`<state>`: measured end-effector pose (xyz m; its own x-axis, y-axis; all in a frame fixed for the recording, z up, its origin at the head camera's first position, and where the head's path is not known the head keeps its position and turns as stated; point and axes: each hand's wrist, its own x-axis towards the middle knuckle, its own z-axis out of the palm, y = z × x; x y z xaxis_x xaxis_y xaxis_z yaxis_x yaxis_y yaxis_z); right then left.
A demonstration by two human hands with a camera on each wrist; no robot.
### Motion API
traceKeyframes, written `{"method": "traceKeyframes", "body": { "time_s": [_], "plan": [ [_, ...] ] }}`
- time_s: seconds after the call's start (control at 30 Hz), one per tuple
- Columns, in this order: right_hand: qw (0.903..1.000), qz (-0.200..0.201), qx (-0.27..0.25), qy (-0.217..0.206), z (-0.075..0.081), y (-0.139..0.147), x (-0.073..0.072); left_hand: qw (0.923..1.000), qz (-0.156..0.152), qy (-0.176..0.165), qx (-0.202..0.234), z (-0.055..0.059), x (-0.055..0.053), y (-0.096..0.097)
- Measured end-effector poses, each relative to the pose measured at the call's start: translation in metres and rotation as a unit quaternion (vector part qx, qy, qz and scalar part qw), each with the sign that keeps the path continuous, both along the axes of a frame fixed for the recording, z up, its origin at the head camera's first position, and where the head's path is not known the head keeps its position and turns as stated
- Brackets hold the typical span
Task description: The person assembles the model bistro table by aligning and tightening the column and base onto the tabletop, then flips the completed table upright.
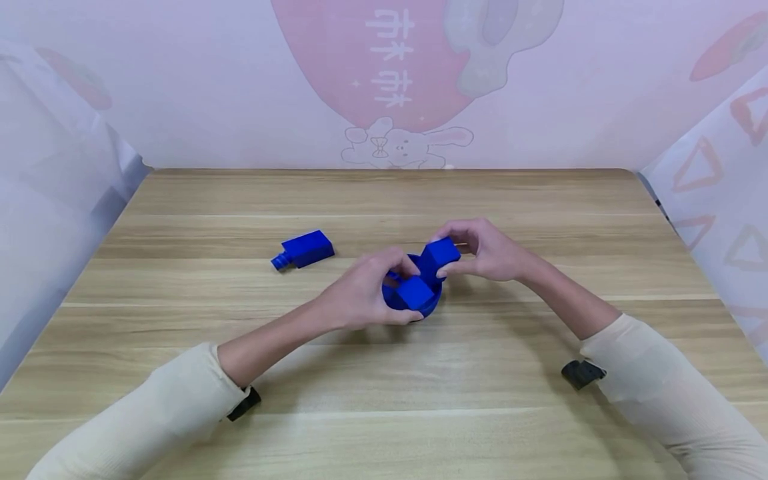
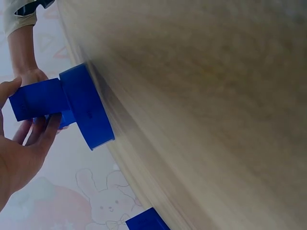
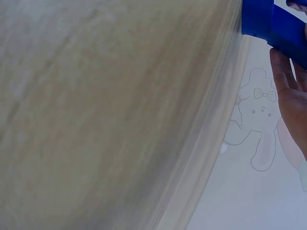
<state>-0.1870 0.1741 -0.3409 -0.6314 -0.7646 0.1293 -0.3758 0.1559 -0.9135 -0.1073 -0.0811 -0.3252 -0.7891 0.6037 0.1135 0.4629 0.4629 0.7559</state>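
Observation:
In the head view, two blue rectangular blocks stand side by side in a shallow round blue dish on the table. My left hand holds the nearer block, thumb on its near side and fingers on its far side; the left wrist view shows this block rising from the dish. My right hand pinches the farther block between thumb and fingers, over the dish's far right side. Their lower ends are hidden inside the dish. Only part of the right hand shows in the right wrist view.
A blue rectangular bottle with a threaded neck lies on its side, left of the dish. The wood-grain table ends at a printed back panel, with white side panels left and right.

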Motion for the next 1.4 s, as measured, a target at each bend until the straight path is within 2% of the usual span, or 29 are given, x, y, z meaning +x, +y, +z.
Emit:
{"method": "traceKeyframes", "body": {
  "time_s": [0.23, 0.47, 0.57, 0.87, 1.17, 1.4],
  "plan": [
    [0.9999, 0.004, -0.006, 0.007, -0.001, 0.001, 0.0, 0.9983, -0.046, -0.031, 0.014, 0.002, -0.005, -0.009],
    [0.9999, 0.003, -0.009, 0.012, -0.003, 0.001, -0.001, 0.9915, -0.11, -0.064, 0.025, 0.003, -0.019, -0.018],
    [0.9999, 0.003, -0.009, 0.013, -0.003, 0.001, -0.001, 0.9888, -0.127, -0.074, 0.028, 0.003, -0.023, -0.02],
    [0.9998, -0.003, 0.0, 0.019, -0.001, 0.002, 0.0, 0.9844, -0.152, -0.081, 0.036, 0.005, -0.031, -0.021],
    [0.9998, -0.003, -0.013, 0.018, -0.003, 0.002, -0.001, 0.9847, -0.149, -0.088, 0.022, 0.004, -0.033, -0.021],
    [0.9997, -0.007, -0.014, 0.016, -0.005, 0.002, -0.001, 0.9853, -0.15, -0.08, 0.02, 0.003, -0.034, -0.02]
  ]
}}
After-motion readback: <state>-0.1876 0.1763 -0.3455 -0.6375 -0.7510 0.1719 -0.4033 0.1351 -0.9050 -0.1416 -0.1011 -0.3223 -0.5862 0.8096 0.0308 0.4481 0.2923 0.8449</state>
